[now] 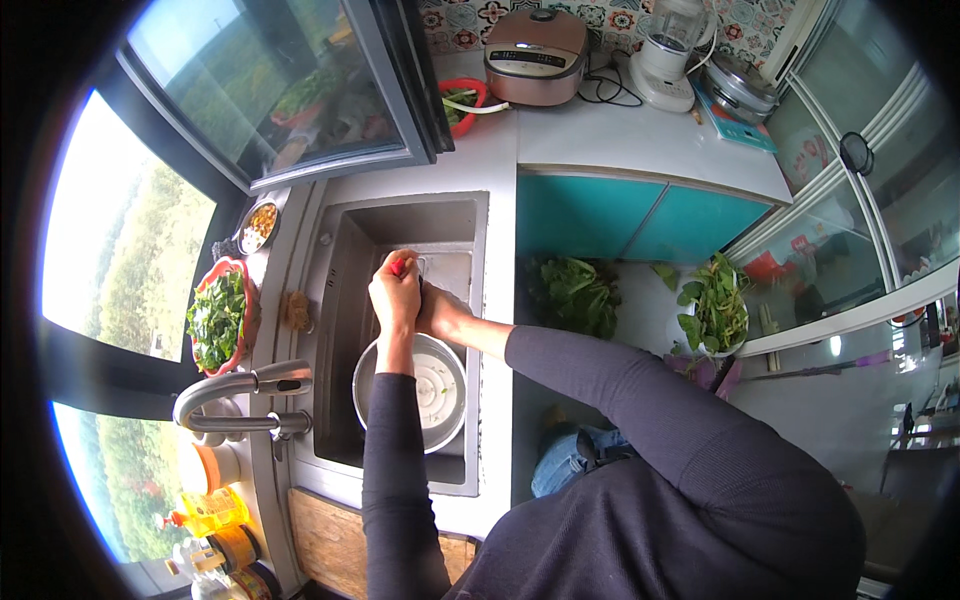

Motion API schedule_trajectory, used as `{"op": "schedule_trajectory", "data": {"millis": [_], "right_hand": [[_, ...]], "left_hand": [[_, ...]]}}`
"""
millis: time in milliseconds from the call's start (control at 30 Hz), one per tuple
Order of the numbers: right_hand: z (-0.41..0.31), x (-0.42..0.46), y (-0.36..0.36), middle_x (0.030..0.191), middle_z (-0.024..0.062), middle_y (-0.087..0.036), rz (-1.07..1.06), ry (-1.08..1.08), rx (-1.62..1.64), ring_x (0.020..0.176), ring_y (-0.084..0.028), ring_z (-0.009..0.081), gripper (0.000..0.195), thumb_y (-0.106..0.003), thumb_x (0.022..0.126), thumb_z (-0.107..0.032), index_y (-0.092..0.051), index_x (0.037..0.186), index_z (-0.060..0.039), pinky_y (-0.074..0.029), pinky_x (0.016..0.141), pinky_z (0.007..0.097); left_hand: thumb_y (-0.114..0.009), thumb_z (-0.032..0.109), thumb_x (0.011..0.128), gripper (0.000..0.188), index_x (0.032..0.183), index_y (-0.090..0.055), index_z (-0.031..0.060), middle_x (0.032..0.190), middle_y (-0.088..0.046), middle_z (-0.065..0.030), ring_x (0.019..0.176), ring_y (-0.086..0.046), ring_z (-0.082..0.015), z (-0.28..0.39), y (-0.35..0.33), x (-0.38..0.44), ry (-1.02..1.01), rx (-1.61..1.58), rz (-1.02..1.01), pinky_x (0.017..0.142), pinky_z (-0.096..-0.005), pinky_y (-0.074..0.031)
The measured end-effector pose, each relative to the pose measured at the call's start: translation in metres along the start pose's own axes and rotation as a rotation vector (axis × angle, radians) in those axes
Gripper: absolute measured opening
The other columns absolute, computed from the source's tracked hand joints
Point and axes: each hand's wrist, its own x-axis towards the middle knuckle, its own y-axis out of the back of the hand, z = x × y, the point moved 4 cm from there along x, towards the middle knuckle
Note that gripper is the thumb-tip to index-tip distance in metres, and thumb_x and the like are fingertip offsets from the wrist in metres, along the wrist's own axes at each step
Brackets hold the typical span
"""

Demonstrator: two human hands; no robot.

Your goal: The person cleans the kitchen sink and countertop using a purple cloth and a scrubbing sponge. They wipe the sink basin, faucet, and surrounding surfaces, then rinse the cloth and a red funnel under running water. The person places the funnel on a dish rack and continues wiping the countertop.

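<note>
Over the sink [481, 337], my left hand [394, 296] is closed around a small tool with a red handle [397, 266]. A thin metal part shows beside its fingers; which tool it is, I cannot tell. My right hand [444, 313] presses close against the left one from the right. Its fingers are mostly hidden, and something dark lies between the two hands. Just below both wrists, a round metal basin [459, 397] rests in the sink, with a pale ribbed bottom and a few green scraps inside.
A curved faucet [225, 390] rises left of the sink, near a red basket of chopped greens [219, 319] and several bottles [214, 510]. A wooden cutting board [330, 529] lies below. An open window sash [337, 90] juts over the counter. Leafy greens [581, 296] lie on the floor.
</note>
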Motion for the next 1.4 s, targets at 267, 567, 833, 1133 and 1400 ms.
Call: {"op": "schedule_trajectory", "data": {"millis": [267, 567, 833, 1133, 1400], "right_hand": [[0.064, -0.005, -0.025, 0.099, 0.0232, -0.063, -0.062, -0.231, -0.154, 0.095, -0.06, 0.04, 0.05, -0.06, 0.078, -0.04, -0.048, 0.111, -0.0042, -0.047, 0.077, 0.0472], [0.036, 0.006, 0.017, 0.099, 0.0096, -0.063, -0.131, 0.083, 0.352, 0.09, -0.061, 0.0195, 0.061, -0.078, 0.067, -0.028, -0.05, 0.115, -0.005, -0.049, 0.078, 0.0329], [0.098, -0.029, 0.224, 0.096, 0.0075, -0.063, 0.216, -0.326, 0.788, 0.081, -0.063, 0.0158, 0.045, -0.068, 0.079, -0.035, -0.055, 0.109, -0.005, -0.054, 0.064, 0.0307], [0.264, 0.023, 0.451, 0.108, 0.0135, -0.057, 0.914, -0.242, -0.038, 0.098, -0.056, 0.0295, 0.058, -0.075, 0.07, -0.03, -0.051, 0.119, -0.0119, -0.045, 0.083, 0.0393], [0.203, 0.134, 0.41, 0.117, 0.0073, -0.053, 0.537, 0.32, -0.87, 0.111, -0.047, 0.0284, 0.043, -0.066, 0.07, -0.013, -0.056, 0.112, -0.0114, -0.038, 0.09, 0.0438]], "left_hand": [[-0.057, 0.013, 0.081, 0.009, 0.087, -0.064, 0.0157, 0.081, -0.064, -0.0172, 0.08, -0.063, -0.0365, -0.04, -0.03, -0.03, 0.159, 0.31, 0.019, 0.068, -0.0388, -0.051], [-0.071, 0.024, 0.082, 0.046, 0.116, -0.048, 0.0026, 0.104, -0.056, -0.0071, 0.087, -0.055, -0.013, -0.081, 0.011, -0.015, 0.402, -0.541, 0.272, 0.072, -0.0259, -0.047], [-0.06, 0.009, 0.08, 0.015, 0.072, -0.052, -0.0016, 0.095, -0.059, -0.014, 0.085, -0.057, -0.0296, -0.12, 0.033, -0.065, 0.134, 0.323, 0.287, 0.077, -0.0375, -0.046], [-0.065, 0.011, 0.077, 0.037, 0.113, -0.056, 0.0049, 0.12, -0.051, -0.0217, 0.114, -0.046, -0.0377, -0.098, -0.058, -0.107, 0.286, 0.477, -0.16, 0.097, -0.0436, -0.037], [-0.068, 0.042, 0.076, 0.07, 0.125, -0.044, -0.0021, 0.125, -0.05, -0.0183, 0.114, -0.049, -0.0309, -0.019, -0.158, -0.055, 0.303, 0.875, -0.603, 0.103, -0.0522, -0.028]]}}
